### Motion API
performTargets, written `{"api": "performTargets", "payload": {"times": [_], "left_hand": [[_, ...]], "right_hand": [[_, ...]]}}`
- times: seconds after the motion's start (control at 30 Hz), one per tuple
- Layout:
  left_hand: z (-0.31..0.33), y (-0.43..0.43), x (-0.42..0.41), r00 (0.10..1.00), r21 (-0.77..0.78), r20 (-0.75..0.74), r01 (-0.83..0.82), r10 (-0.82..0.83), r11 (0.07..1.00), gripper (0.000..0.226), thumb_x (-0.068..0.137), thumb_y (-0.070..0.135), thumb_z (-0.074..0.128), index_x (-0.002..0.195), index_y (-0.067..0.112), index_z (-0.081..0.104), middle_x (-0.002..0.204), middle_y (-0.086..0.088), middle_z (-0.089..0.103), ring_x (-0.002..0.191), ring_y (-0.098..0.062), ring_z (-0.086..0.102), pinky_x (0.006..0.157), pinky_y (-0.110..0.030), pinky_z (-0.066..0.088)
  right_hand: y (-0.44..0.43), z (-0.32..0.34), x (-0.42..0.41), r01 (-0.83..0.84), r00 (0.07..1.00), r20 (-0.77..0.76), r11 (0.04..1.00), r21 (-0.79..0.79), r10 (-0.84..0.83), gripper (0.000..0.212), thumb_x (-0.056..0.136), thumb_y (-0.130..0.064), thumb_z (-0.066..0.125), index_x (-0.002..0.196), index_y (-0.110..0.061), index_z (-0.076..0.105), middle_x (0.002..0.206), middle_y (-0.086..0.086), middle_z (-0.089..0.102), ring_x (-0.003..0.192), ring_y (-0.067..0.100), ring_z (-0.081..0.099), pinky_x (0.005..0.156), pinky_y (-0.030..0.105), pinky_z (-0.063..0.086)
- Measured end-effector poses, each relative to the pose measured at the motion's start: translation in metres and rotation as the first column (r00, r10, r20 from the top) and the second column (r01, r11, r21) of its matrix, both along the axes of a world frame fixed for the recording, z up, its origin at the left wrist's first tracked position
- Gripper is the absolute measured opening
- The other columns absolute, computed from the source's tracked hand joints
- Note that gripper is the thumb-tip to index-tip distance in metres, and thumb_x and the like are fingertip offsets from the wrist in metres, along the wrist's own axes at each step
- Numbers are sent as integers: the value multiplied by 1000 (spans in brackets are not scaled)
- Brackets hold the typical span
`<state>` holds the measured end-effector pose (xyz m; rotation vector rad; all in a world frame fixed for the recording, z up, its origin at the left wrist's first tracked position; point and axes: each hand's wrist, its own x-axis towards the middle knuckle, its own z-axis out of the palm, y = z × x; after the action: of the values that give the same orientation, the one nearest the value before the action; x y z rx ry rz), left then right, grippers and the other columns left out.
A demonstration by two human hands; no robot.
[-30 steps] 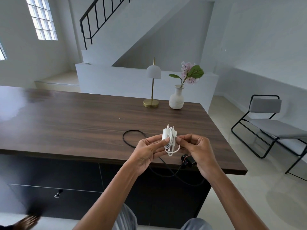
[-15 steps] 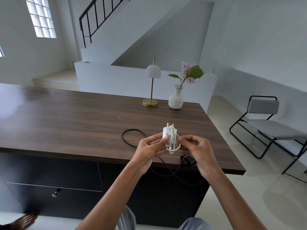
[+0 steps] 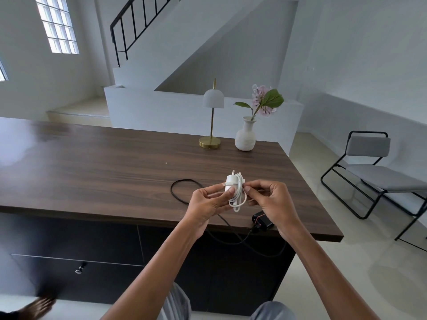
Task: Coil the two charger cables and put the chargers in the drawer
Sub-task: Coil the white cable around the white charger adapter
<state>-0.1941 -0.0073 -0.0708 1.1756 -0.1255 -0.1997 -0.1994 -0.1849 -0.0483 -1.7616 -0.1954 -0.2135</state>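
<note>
1. Right now I have the white charger [image 3: 231,181] held above the near part of the wooden desk [image 3: 92,172], prongs up, with its white cable [image 3: 238,197] wound around the body.
2. My left hand [image 3: 208,205] is clamped on the charger body, thumb pressed on its face; my right hand [image 3: 271,202] pinches the wrap from the other side, fingertips closed on the cable.
3. A loose loop hangs below the plug. I judge that if either pinch eases before the end is tucked, the springy wrap could unwind and I would have to coil it again.
4. The black charger [image 3: 262,221] lies at the very edge of the desk, and its black cable [image 3: 182,192] runs partly over the top and partly sags off the front. A brush from my right wrist, or the weight of the hanging cord, could pull it onto the floor.
5. The drawer [image 3: 76,276] with the small knob sits low and to the left, and looks shut. I expect I will need one hand free to open it, which leaves a one-handed hold on the bundle, and that is when it could slip.
</note>
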Motion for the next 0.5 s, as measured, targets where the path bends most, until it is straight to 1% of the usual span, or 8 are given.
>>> {"api": "performTargets", "payload": {"times": [0.03, 0.1, 0.27, 0.33, 0.4, 0.5], "left_hand": [[-1, 1, 0, 1000, 2, 1, 3, -3, 1000, 36, 83, 21, 78, 116, 7, 75, 109, -15, 78, 104, -22, 75, 80, -26, 61], [-2, 1, 1, 1000, 3, 5, 23, -23, 1000, 36, 87, 19, 76, 121, 7, 73, 113, -15, 77, 108, -23, 74, 85, -27, 60], [-1, 0, 3, 997, 5, 27, 66, -66, 998, 38, 90, 15, 73, 127, 7, 69, 118, -13, 76, 112, -23, 72, 89, -27, 59], [-1, 0, 4, 996, 34, 35, 83, -84, 996, 38, 90, 15, 73, 128, 8, 69, 118, -13, 76, 114, -23, 71, 92, -29, 59], [-1, 0, 4, 993, 71, 46, 102, -106, 992, 36, 91, 17, 72, 127, 10, 70, 118, -12, 76, 114, -22, 71, 93, -30, 58], [-1, 1, 3, 991, 89, 55, 119, -124, 989, 35, 92, 19, 71, 126, 12, 71, 117, -11, 77, 113, -20, 72, 91, -28, 58]], "right_hand": [[0, 0, 0, -4, 1000, -2, 1000, -2, 4, 10, 90, -9, 72, 97, -11, 79, 84, 5, 80, 76, 19, 76, 66, 22, 60], [0, -1, 1, -4, 1000, -24, 999, 46, 5, 12, 88, -10, 74, 100, -10, 78, 86, 6, 80, 77, 19, 77, 65, 21, 58], [-3, -1, 1, 8, 998, -57, 983, 181, 2, 23, 85, -8, 77, 108, -10, 73, 91, 10, 80, 84, 20, 77, 71, 21, 58], [-3, -2, 1, 33, 999, -31, 986, 164, -28, 32, 84, -7, 78, 114, -14, 68, 89, 11, 80, 83, 20, 78, 71, 19, 58], [-3, -4, 3, 57, 998, 15, 991, 125, -59, 39, 84, -8, 78, 118, -17, 64, 87, 12, 79, 82, 20, 78, 74, 21, 59], [-2, -6, 6, 64, 995, 74, 993, 95, -71, 37, 84, -7, 78, 117, -17, 66, 87, 13, 78, 81, 24, 77, 79, 28, 61]]}}
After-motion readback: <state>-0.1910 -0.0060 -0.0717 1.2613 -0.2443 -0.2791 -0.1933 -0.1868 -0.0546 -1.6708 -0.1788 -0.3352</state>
